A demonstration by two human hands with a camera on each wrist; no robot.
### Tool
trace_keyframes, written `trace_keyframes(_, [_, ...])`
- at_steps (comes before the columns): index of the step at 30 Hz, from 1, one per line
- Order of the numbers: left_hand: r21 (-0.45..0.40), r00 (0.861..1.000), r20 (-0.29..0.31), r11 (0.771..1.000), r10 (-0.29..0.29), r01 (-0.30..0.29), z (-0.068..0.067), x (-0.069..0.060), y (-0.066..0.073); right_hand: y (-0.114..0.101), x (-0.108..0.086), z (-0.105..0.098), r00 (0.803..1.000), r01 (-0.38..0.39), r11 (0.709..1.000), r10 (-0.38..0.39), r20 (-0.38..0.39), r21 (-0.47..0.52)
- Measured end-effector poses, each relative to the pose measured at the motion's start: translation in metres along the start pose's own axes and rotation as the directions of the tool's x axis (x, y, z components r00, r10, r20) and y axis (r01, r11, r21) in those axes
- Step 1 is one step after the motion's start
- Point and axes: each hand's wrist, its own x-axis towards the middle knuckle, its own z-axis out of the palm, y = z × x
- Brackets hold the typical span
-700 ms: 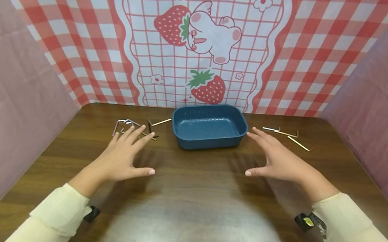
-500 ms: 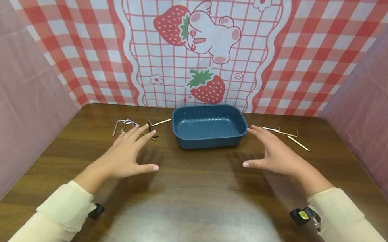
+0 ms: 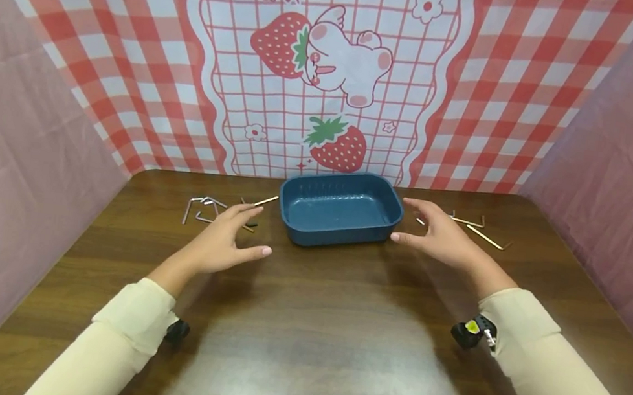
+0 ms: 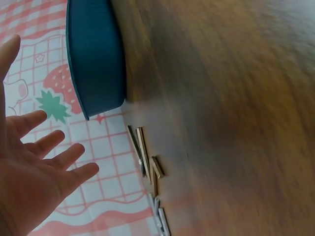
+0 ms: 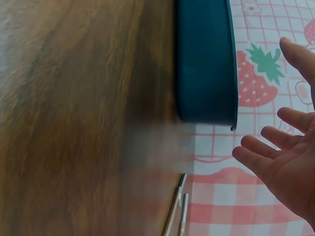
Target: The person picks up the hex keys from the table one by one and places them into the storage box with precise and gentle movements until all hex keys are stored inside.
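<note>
Tray (image 3: 341, 234) sits at the back of the desk (image 3: 312, 334), hex keys (image 3: 485, 237) lying to either side. I see both hands, left hand (image 3: 220, 242) and right hand (image 3: 443, 239), fingers spread, near its ends.

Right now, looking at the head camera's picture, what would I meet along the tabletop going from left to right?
Leftmost silvery bent rod, left hand, blue tray, right hand, nearest gold-coloured rod on the right.
</note>
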Motion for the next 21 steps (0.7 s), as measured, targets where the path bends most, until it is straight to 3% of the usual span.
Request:
trace_keyframes(9, [-0.162,0.997,-0.057,0.986,-0.053,0.043,0.010,0.023,-0.003,0.007,0.019,0.007,0.998,-0.057,0.993,0.059,-0.008,0.105])
trace_keyframes(13, [-0.274,0.992,-0.047,0.956,-0.118,0.101,0.016,0.033,-0.004,0.011,0.023,0.009,0.994,-0.109,0.988,0.110,-0.011,0.112])
trace_keyframes(18, [-0.438,0.975,-0.016,0.878,-0.222,0.193,0.020,0.045,-0.007,0.015,0.031,0.016,0.989,-0.139,0.966,0.146,-0.012,0.219])
trace_keyframes(19, [-0.479,0.972,-0.008,0.854,-0.235,0.203,0.022,0.047,-0.008,0.016,0.034,0.018,0.989,-0.138,0.958,0.145,-0.011,0.252])
trace_keyframes(21, [-0.581,0.966,0.011,0.784,-0.259,0.217,0.024,0.053,-0.009,0.018,0.037,0.020,0.988,-0.145,0.937,0.154,-0.002,0.317])
